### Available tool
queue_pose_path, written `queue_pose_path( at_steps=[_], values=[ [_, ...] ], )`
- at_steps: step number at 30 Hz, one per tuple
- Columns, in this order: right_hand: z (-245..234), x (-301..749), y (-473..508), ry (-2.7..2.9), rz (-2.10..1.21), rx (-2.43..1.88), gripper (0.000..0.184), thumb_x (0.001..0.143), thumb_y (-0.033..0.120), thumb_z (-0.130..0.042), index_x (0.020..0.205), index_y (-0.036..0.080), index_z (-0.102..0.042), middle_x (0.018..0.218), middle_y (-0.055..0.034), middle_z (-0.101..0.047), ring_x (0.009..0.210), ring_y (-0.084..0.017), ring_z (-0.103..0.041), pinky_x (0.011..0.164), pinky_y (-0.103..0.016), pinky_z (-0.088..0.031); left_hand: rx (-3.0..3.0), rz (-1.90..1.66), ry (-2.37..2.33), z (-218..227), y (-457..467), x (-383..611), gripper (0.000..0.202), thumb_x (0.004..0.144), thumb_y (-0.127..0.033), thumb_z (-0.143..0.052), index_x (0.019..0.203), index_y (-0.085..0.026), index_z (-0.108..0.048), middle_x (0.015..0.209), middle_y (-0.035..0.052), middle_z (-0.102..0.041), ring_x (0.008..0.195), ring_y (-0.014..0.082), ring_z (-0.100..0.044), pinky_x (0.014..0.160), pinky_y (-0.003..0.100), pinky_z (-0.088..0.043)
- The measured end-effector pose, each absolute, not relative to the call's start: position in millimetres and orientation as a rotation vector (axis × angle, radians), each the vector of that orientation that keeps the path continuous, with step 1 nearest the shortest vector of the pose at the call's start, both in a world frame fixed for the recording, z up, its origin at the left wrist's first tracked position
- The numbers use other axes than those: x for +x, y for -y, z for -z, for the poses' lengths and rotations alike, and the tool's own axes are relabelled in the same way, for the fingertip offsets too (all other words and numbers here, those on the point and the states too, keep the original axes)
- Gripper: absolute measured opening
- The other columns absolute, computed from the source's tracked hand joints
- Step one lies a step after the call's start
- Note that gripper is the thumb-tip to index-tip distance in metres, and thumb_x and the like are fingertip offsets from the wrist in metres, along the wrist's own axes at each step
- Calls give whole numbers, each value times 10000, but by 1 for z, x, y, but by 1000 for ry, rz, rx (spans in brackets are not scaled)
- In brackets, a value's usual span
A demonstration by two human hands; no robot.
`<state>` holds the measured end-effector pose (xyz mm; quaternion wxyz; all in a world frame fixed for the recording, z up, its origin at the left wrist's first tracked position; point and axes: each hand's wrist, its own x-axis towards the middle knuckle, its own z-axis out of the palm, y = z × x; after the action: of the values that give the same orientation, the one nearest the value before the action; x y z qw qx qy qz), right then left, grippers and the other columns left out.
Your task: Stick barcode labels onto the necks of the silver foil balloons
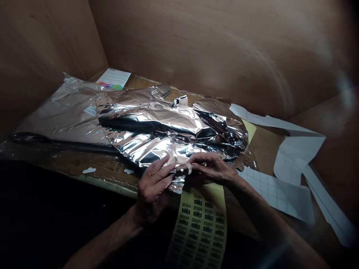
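The left hand (153,190) and the right hand (213,168) sit close together at the near edge of a big, crinkly silver foil sheet (157,130). The fingers (165,167) of both hands are closed narrow, pinching a small fold of it. The sheet lies long from left to right on a wooden table (84,168). A yellow sheet of barcode labels (199,228) lies just below the hands, and white paper (276,194) lies off to the right.
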<state>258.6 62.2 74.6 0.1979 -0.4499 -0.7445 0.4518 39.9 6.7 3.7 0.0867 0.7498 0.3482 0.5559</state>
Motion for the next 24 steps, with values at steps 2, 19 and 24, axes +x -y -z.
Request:
queue_pose_path(
  at_steps=[2,19,24],
  values=[
    [-79,257,-60,2110,-1236,-1252,330,904,452,-570,906,156,-714,800,-31,-661,731,-144,-595,666,-245,-468,2272,-1650,-992,-3,-7,39,205,902,-131,-516,1044,-184,-655,1197,92,-693,1265,259,-554,1018,464,-485],
    [-87,239,-47,1831,-1087,-1408,328,851,451,-592,775,147,-688,758,-31,-664,686,-141,-590,612,-232,-468,2450,-1482,-846,-22,4,37,247,865,-264,-511,1015,-146,-667,1089,89,-734,1146,266,-615,1010,433,-426],
    [-86,233,-49,1416,-1225,-1459,409,703,530,-743,722,139,-625,626,-8,-602,522,-101,-516,484,-214,-422,2361,-1321,-749,-32,4,29,337,831,-269,-496,1100,-125,-637,1117,134,-710,1013,231,-669,902,412,-514]
  ],
)
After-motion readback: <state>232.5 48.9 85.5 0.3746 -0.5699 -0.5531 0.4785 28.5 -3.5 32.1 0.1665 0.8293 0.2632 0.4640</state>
